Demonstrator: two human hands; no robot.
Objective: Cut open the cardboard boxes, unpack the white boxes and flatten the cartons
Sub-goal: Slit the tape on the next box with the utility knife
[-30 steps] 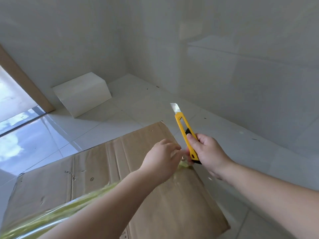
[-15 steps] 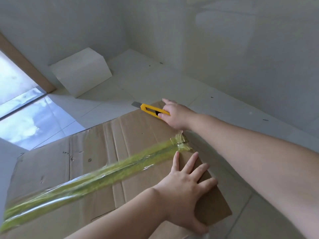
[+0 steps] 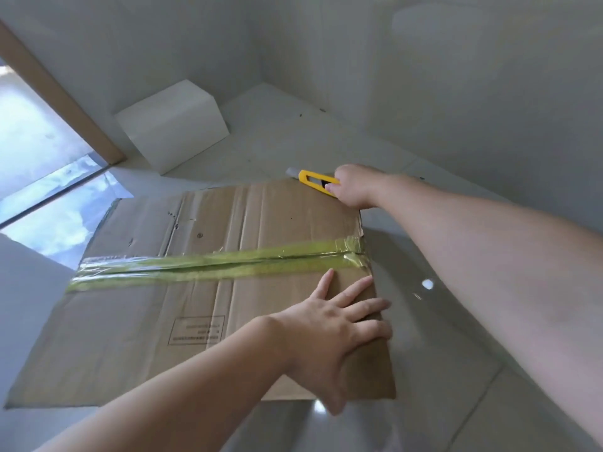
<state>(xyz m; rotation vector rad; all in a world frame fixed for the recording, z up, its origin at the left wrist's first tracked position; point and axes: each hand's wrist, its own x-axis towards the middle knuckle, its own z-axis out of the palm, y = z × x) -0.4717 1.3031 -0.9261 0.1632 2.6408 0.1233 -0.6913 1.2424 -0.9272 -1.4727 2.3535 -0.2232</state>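
While left hand (image 3: 329,334) presses spread on carton (image 3: 137,321), right hand (image 3: 354,187) grips cutter (image 3: 315,181).

Glossy pale floor tiles (image 3: 440,337) meet grey walls (image 3: 456,76); daylight enters a floor-level window (image 3: 39,177).

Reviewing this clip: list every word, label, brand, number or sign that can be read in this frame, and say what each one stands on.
No text here can be read.
Flattened brown cardboard carton: a printed black rectangular frame holds a few lines of print, upside down to the camera and too blurred to read.
Yellow utility knife: no brand or marking shows.
White rectangular box: plain faces, no print visible.
Yellow-green packing tape: no print visible.
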